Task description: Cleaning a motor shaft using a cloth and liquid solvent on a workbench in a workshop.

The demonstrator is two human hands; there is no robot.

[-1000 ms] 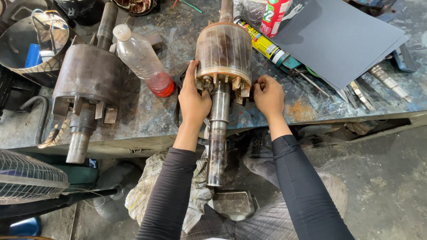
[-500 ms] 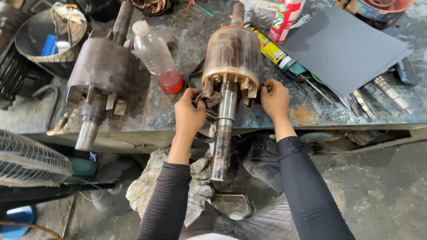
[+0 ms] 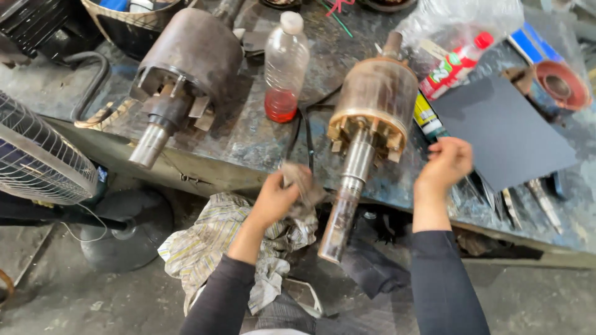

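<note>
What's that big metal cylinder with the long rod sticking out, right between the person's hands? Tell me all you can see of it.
The rotor is a worn, brownish drum with a dusty sheen, lying on its side on the grimy workbench. At its near end sits a brass-coloured ring of small blocks. A long steel shaft, rust-stained toward its tip, sticks out past the bench edge toward the person; a short stub shows at the far end. Neither hand touches it: the left hand holds a small scrap beside the shaft, and the right hand hovers to its right.

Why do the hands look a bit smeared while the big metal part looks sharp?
Head view: the left hand and its grey rag show motion blur, the right hand slightly; the rotor stays crisp under soft, even light; bench edges bow from wide-angle distortion.
</note>
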